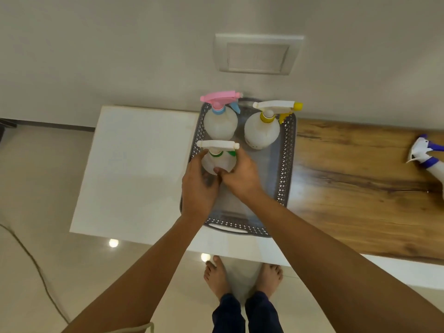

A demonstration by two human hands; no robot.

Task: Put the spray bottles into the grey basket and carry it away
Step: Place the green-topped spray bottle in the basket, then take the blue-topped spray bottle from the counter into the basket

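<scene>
Hands meet at the middle of the view: the left hand (200, 186) and right hand (240, 175) both wrap their fingers (234, 156) closed around the green-collared bottle (218, 162), standing it upright in the grey basket (284, 164) at the basket's nine o'clock side. Two more bottles already stand inside, the pink-topped bottle (219, 121) at eleven o'clock and the yellow-topped bottle (262, 129) at one o'clock. Loading looks to be the step in hand, with this third bottle about settled. One blue-trimmed bottle (430, 159) lies on the counter (348, 188) at three o'clock, well apart from the basket. Next, the fingers must let go and the right hand reach across for it.
</scene>
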